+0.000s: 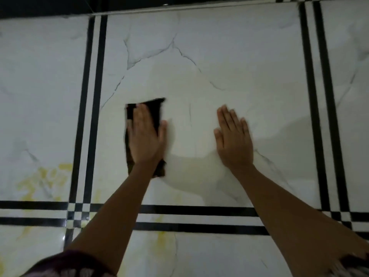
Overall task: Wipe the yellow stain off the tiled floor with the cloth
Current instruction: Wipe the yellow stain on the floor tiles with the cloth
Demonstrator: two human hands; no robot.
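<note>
My left hand [145, 136] lies flat, fingers together, pressing a dark folded cloth [154, 110] onto a white marble-patterned floor tile [199, 56]. My right hand [234, 138] rests palm down on the same tile, to the right of the cloth, holding nothing. A yellow stain [46, 180] smears the tile at the lower left, beyond the black stripes, apart from the cloth. Fainter yellow marks [161, 238] show on the tile nearest me, between my forearms.
Double black stripes [89, 116] run down the left of the centre tile, with another pair [319, 116] on the right and a pair [199, 218] crossing below my hands. A dark wall base [50, 5] borders the floor at the top.
</note>
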